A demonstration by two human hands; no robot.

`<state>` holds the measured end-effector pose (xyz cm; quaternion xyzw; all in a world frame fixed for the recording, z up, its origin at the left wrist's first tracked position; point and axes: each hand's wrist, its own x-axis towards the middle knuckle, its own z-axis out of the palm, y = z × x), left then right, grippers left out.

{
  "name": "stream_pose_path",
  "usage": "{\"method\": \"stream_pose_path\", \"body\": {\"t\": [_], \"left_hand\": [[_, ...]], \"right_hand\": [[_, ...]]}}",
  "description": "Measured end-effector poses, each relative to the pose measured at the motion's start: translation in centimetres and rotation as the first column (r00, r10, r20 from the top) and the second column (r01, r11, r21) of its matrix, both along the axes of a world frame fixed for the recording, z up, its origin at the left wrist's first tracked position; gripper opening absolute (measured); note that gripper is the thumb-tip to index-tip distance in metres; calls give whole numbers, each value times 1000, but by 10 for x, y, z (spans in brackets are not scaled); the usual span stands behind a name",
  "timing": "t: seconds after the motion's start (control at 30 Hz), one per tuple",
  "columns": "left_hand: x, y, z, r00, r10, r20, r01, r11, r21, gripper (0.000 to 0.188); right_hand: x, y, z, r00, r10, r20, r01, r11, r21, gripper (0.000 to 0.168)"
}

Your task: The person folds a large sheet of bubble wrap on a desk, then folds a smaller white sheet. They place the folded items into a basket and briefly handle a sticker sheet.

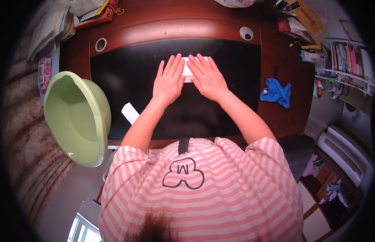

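Observation:
A small white folded piece, paper or cloth (187,72), lies flat on the black desk inlay (187,115), towards its far side. My left hand (169,80) rests palm down at its left edge with the fingers outstretched. Over its right part lies my right hand (208,75), also flat and palm down. The hands are close together, and white surface shows between them; what is beneath the palms is hidden. Another white folded strip (130,113) is on the desk beside my left forearm, which may cover its lower end.
A green plastic basin (104,106) stands tilted at the desk's left edge. On the right wooden part lies a crumpled blue cloth (276,92). Two cable holes (100,45) are set into the desk. Boxes and papers (93,16) sit at the far left, a red tissue box (291,28) at the far right.

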<state>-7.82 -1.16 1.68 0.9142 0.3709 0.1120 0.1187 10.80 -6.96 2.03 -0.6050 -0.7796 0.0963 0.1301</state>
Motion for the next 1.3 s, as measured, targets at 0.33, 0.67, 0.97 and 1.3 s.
{"method": "stream_pose_path", "body": {"t": [0.33,0.67,0.97,1.3], "left_hand": [[0,-1,-3,1000,9,-1,-9,999,30,52],[1,-1,-12,998,5,-64,0,997,79,54],[1,2,-10,994,-19,-105,25,998,55,55],[1,11,15,983,-63,-174,39,990,-136,69]], "right_hand": [[-1,0,-3,998,17,68,-16,1000,-19,56],[-3,-20,-6,998,61,35,-60,998,-29,68],[5,-19,0,996,0,84,2,1000,-22,64],[3,-14,12,963,82,258,-162,938,306,33]]}}
